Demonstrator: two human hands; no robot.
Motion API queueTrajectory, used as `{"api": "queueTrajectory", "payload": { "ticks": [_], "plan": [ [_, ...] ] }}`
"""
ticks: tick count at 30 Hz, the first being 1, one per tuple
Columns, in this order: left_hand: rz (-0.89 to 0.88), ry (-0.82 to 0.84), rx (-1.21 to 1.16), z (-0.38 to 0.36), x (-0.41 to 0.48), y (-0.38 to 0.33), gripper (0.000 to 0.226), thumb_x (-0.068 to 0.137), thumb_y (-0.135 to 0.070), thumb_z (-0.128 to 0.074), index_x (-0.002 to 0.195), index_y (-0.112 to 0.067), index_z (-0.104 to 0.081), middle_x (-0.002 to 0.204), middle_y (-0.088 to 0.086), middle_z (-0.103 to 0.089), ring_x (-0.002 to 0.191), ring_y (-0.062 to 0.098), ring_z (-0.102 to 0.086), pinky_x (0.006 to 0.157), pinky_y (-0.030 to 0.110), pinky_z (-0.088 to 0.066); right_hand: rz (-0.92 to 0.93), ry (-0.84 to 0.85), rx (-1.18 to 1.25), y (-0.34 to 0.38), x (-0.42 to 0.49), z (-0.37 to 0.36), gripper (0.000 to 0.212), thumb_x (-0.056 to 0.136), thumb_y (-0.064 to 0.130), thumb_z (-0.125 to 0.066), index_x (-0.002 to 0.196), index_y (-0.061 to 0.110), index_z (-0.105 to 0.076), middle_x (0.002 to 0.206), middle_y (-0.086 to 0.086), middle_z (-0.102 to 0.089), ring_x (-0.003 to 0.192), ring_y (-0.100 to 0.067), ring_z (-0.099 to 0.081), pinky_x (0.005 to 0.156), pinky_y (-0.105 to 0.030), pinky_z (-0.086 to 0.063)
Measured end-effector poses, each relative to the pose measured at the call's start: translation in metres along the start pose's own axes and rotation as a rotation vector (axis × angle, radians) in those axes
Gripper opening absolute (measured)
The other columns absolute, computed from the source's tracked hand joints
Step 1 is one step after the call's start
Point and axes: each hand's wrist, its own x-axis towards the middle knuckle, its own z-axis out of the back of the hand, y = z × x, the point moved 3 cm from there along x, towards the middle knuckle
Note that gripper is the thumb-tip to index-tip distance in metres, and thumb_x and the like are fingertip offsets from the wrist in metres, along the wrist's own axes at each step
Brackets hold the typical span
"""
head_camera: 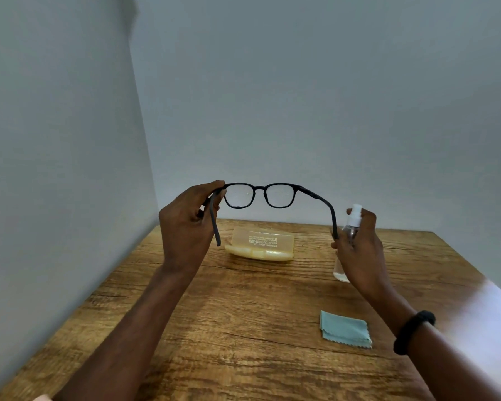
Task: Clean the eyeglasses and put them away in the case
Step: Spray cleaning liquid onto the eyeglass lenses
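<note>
Your left hand (185,224) pinches the glasses (261,195) by the hinge, raised above the case (261,246); your right hand (359,247) grips the spray (352,224); aim at each lens, mist lightly.

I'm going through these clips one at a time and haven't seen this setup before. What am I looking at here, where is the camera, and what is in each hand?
There is no machine here: a person works with bare hands, and the single picture comes from a wide-angle camera worn on their head, looking forward and down. The left hand holds black eyeglasses up by one corner, with the temples unfolded. The right hand grips a small clear spray bottle. On the wooden table lie a pale yellow translucent case, towards the wall, and a folded light blue cloth, nearer the person. A dark band is on the right wrist.
</note>
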Motion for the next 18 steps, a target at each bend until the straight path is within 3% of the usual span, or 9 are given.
{"api": "queueTrajectory", "payload": {
  "ticks": [9,14,18],
  "plan": [
    [-0.003,0.005,-0.002,0.0,0.0,-0.004,0.018,0.091,-0.001,-0.075,0.11,-0.003,-0.077,0.1,0.004,-0.078,0.083,0.019,-0.074,0.072,0.025,-0.059,-0.022,0.035,-0.059,-0.014,0.001,-0.008,0.041,0.099,0.03,-0.061,0.126,0.029,-0.03,0.104,-0.007,-0.059,0.088,-0.028,-0.067,0.074,-0.054,-0.06],
    [-0.001,0.016,-0.001,0.0,0.001,-0.005,0.019,0.092,-0.002,-0.075,0.11,-0.002,-0.077,0.099,0.004,-0.077,0.084,0.018,-0.074,0.074,0.021,-0.058,0.005,0.011,-0.112,-0.015,-0.001,-0.009,0.038,0.098,0.031,-0.062,0.118,0.029,-0.03,0.093,0.004,-0.056,0.08,-0.015,-0.061,0.058,-0.031,-0.047],
    [0.004,0.02,-0.003,0.0,0.0,-0.006,0.019,0.092,-0.002,-0.074,0.11,-0.002,-0.077,0.1,0.005,-0.078,0.085,0.018,-0.075,0.074,0.023,-0.059,-0.011,0.032,-0.114,-0.016,-0.006,-0.006,0.04,0.097,0.034,-0.064,0.112,0.037,-0.027,0.094,0.008,-0.055,0.08,-0.005,-0.057,0.057,-0.025,-0.039]
  ]
}}
